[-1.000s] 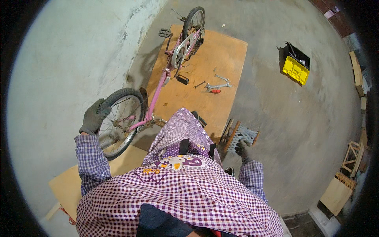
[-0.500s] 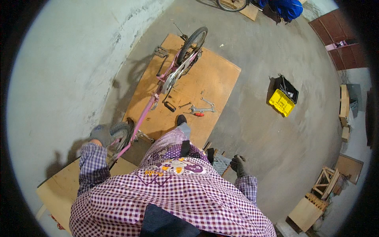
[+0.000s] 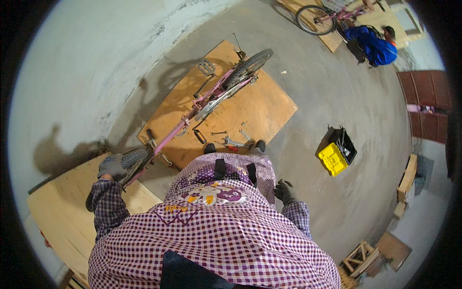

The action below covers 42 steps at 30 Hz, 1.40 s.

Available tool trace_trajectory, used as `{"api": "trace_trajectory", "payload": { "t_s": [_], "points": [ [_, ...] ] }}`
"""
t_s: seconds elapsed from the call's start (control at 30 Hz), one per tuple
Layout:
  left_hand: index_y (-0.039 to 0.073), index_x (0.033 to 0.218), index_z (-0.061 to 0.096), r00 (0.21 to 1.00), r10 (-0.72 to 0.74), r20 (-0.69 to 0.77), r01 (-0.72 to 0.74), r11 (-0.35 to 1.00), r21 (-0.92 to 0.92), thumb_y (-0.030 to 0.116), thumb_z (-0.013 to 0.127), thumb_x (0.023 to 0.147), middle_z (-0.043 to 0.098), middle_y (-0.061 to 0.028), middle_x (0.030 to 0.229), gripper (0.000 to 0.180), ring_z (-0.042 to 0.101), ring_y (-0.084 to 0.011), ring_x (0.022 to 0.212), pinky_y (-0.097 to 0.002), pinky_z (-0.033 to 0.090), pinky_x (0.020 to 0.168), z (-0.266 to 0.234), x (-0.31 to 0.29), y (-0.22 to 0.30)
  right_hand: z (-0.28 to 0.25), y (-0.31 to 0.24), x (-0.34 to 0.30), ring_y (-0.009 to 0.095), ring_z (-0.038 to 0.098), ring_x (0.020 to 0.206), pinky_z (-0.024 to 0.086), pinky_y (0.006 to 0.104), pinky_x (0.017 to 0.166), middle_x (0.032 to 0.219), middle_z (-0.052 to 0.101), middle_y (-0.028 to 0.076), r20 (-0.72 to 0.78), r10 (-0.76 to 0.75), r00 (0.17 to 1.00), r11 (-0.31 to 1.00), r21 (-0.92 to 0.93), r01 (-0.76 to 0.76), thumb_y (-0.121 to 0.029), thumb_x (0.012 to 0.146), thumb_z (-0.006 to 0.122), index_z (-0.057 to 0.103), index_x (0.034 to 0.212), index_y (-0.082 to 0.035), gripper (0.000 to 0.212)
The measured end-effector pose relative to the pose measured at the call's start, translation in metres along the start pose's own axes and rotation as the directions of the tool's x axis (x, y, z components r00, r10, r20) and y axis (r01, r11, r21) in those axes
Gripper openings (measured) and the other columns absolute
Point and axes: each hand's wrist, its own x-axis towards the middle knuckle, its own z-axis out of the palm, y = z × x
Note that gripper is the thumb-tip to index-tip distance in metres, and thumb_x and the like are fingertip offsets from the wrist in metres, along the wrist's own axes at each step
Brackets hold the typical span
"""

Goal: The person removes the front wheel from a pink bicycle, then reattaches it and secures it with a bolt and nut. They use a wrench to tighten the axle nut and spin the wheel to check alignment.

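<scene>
A pink bicycle stands over an orange-brown board in front of me on the left. My left hand, in a grey glove, is closed over the tyre of its near wheel; the fingertips are partly hidden. The far wheel points away from me, with a pedal to its left. My right hand, in a dark glove, hangs at my right side, fingers apart and loosely bent, holding nothing. Wrenches and a red-handled tool lie on the board by my feet.
The board lies on the concrete floor; a pale wooden sheet is at near left, beside the wall. A black toolbox with a yellow lid stands right. Far right, a person in blue crouches near another bicycle.
My view has turned, bringing the crouching person more fully into sight. The bicycle's near end has swung left with my left hand on the wheel. My feet now both show at the board.
</scene>
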Motion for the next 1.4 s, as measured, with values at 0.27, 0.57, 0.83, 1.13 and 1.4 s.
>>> {"api": "trace_trajectory", "payload": {
  "t_s": [0.27,0.57,0.83,1.13,1.4],
  "points": [
    [0.013,0.137,0.061,0.861,-0.326,-0.391,0.391,0.915,0.097,0.021,0.078,0.080,0.063,-0.0119,0.136,0.060,0.061,-0.0287,0.123,-0.0452,0.047,0.106,0.036,0.045,-0.063,-0.020,0.026,0.022,0.023,0.062,0.065,0.051,0.0382,0.054,0.084,0.063,0.009,0.063,0.071,0.995,0.997,0.036,-0.073,-0.035,0.096,0.069,0.062,0.116,-0.007,0.035],
    [0.008,0.139,0.059,0.722,-0.114,-0.682,-0.205,0.907,-0.368,0.027,0.074,0.087,0.060,-0.0205,0.137,0.058,0.059,-0.0362,0.126,-0.0442,0.049,0.106,0.095,0.108,-0.049,-0.053,-0.057,0.045,0.019,0.064,0.067,0.051,0.0336,0.055,0.085,0.064,0.004,-0.095,-0.185,0.978,0.961,-0.226,0.160,-0.035,0.093,0.071,0.066,0.109,-0.011,0.029],
    [0.005,0.145,0.053,0.971,0.132,-0.199,-0.238,0.613,-0.754,0.028,0.073,0.091,0.056,-0.0190,0.145,0.061,0.060,-0.0297,0.124,-0.0418,0.054,0.097,0.103,0.104,0.044,0.064,-0.145,0.031,0.020,0.066,0.086,0.056,0.0338,0.066,0.107,0.068,0.013,0.049,-0.584,0.810,0.745,-0.362,0.560,-0.036,0.083,0.082,0.062,0.129,-0.003,0.060],
    [0.006,0.148,0.050,0.963,0.268,-0.016,-0.227,0.781,-0.582,0.039,0.065,0.097,0.059,-0.0173,0.140,0.062,0.066,-0.0284,0.113,-0.0414,0.054,0.101,0.079,0.089,0.093,0.173,-0.109,-0.030,0.031,0.066,0.114,0.059,0.0403,0.084,0.134,0.060,0.023,0.299,-0.619,0.727,0.446,-0.627,0.638,-0.032,0.081,0.083,0.058,0.138,-0.003,0.069],
    [0.005,0.146,0.052,0.961,0.233,-0.150,-0.275,0.734,-0.620,0.046,0.070,0.089,0.064,-0.0202,0.134,0.072,0.065,-0.0323,0.119,-0.0401,0.051,0.102,0.063,0.121,0.149,0.178,-0.066,-0.046,0.040,0.056,0.124,0.047,0.0513,0.103,0.128,0.064,0.020,0.312,-0.519,0.796,0.231,-0.845,0.483,-0.033,0.077,0.075,0.063,0.134,-0.017,0.061]
  ]
}}
